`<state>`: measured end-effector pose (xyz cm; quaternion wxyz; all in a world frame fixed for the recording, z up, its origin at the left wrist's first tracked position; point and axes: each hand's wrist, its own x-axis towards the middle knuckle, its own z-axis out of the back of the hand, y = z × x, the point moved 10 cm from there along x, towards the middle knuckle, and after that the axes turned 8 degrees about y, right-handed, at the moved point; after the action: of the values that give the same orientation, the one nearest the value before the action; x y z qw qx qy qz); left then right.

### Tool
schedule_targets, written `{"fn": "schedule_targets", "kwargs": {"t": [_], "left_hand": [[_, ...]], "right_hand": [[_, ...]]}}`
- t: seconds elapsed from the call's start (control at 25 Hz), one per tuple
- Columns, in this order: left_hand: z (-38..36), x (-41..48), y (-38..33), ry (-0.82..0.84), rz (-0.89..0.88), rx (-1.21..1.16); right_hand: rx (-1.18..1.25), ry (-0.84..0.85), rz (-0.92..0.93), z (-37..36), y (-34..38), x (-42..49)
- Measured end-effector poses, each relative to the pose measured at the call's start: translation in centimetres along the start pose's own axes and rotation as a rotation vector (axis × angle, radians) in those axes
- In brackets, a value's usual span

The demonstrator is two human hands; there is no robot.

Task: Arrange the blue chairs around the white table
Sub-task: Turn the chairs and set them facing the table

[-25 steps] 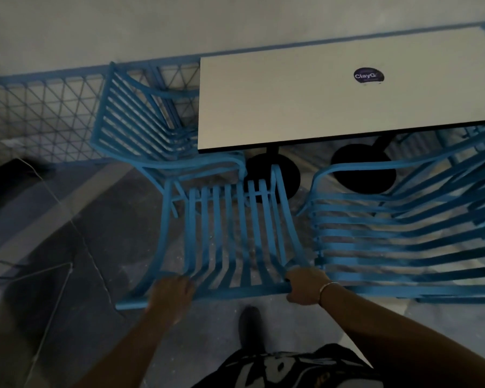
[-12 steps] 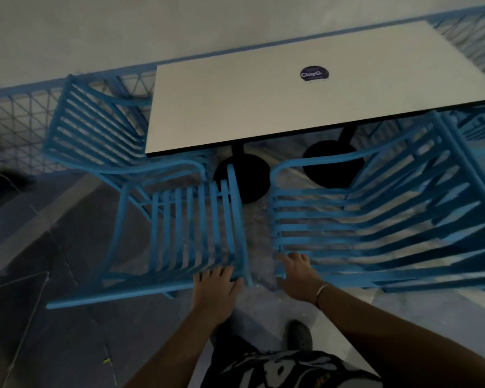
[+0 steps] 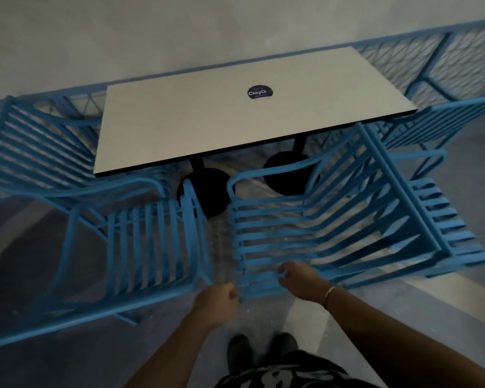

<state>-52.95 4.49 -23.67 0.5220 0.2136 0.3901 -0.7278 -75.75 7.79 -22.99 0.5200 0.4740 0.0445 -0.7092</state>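
The white table (image 3: 196,130), with a dark round sticker, stands against the wall ahead. Just below me, the near right blue chair (image 3: 333,231) sits turned sideways, its slats running left to right. My right hand (image 3: 300,277) curls around one of its nearest slats. My left hand (image 3: 217,301) is closed at that chair's near left corner, touching the frame. The near left blue chair (image 3: 151,247) faces the table and no hand is on it. A third blue chair (image 3: 37,152) sits at the table's left end, and a fourth (image 3: 445,217) lies behind the right one.
The table's two black pedestal feet (image 3: 207,191) stand between the near chairs. A blue wire-mesh fence (image 3: 431,60) runs along the wall behind the table. My shoes (image 3: 261,350) are on the grey floor in the narrow gap between the two near chairs.
Both hands let go of the near left chair's back rail and shifted right. They have closed on the near right chair's edge. The view has swung right.
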Motion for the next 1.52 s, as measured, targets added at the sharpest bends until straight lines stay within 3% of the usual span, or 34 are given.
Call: {"fn": "schedule_targets", "kwargs": {"t": [0.2,0.32,0.44,0.56,0.64,0.68,0.8,0.92,1.0,1.12,1.32,1.52], "left_hand": [[-0.5,1.8,-5.0,0.002,-0.029,-0.057],[-1.2,4.0,-9.6,0.025,-0.025,-0.073],[-1.5,7.7,-16.3,-0.031,-0.012,-0.179],[-3.7,11.7,-26.8,-0.050,-0.049,-0.330],[-6.6,13.5,-34.3,0.015,-0.111,-0.389],[-7.8,13.6,-37.4,0.053,-0.141,-0.413],[-9.9,14.3,-44.9,0.094,-0.159,-0.479],[-9.8,15.8,-49.4,0.076,-0.164,-0.574],[-9.9,17.1,-50.9,0.069,-0.098,-0.728],[-10.8,18.5,-51.3,0.038,0.046,-0.925],[-10.1,19.5,-52.6,-0.096,0.114,-0.831],[-10.5,20.6,-52.8,-0.105,0.159,-0.818]], "right_hand": [[0.147,-0.115,-0.020,5.0,-5.9,-1.0],[0.117,-0.138,-0.002,8.2,-9.6,-0.7],[-0.121,-0.228,0.054,14.0,-13.6,-0.6],[-0.507,-0.495,0.113,21.9,-19.6,-1.9],[-0.539,-0.449,0.011,24.2,-26.7,-2.9],[-0.503,-0.421,-0.029,24.1,-30.3,-3.4],[-0.088,-0.267,-0.073,23.2,-38.2,-4.0],[0.242,-0.366,0.049,24.5,-37.6,-3.4],[0.261,-0.449,0.099,24.6,-37.4,-2.2],[0.437,-0.465,-0.019,25.1,-37.7,-2.9],[0.614,-0.313,0.002,25.8,-38.2,-1.1],[0.755,-0.331,0.096,24.9,-38.3,-0.8]]}}
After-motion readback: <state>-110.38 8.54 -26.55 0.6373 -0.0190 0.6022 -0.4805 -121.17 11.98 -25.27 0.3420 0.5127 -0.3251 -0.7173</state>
